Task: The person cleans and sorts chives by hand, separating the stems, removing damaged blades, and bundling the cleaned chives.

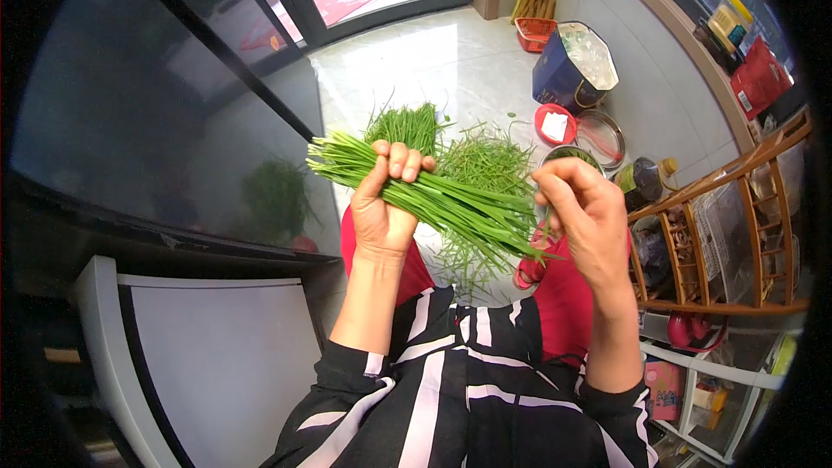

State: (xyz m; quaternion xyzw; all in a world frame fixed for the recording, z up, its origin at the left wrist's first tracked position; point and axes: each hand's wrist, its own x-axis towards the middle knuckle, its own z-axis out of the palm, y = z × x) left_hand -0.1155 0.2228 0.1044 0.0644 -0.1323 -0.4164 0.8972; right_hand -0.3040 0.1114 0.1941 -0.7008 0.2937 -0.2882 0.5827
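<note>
Greens in left hand, bowl (red) beyond

Long, thin green stalk bunch: smooth, slight sheen. Pale grey floor tiles: polished, glossy, reflective. Large dark glass-like panel: smooth, glossy. Flat whitish panel: smooth, low sheen. Black-and-white striped top and red trousers: matt cloth. Brown slatted wooden rack: smooth, varnished look. Small red openwork basket: plastic. Navy box liner: clear, crinkled plastic.
</note>
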